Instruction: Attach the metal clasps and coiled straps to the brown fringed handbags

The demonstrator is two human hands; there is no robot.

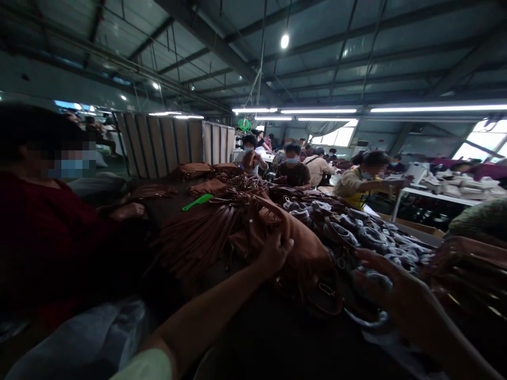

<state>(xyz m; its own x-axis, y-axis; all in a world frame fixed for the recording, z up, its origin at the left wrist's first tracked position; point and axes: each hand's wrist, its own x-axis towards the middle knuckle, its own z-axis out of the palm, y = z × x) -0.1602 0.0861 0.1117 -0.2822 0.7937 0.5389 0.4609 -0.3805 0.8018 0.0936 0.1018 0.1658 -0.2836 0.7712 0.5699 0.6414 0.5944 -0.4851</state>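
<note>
A brown leather bag [307,245] lies on the dark table in front of me, with a metal buckle at its lower right. My left hand [276,252] is closed on the bag's strap. To the right, my right hand [376,274] has its fingers stretched out, near wrapped straps and a metal ring at the bag's right side; nothing shows in its grip. Long brown leather strips [198,232] are spread left of the bag.
A green brush-like tool [197,202] lies among the leather pieces. Plastic-wrapped parts [372,237] are heaped on the right. A person in red [51,227] sits close on the left; other people work beyond the table.
</note>
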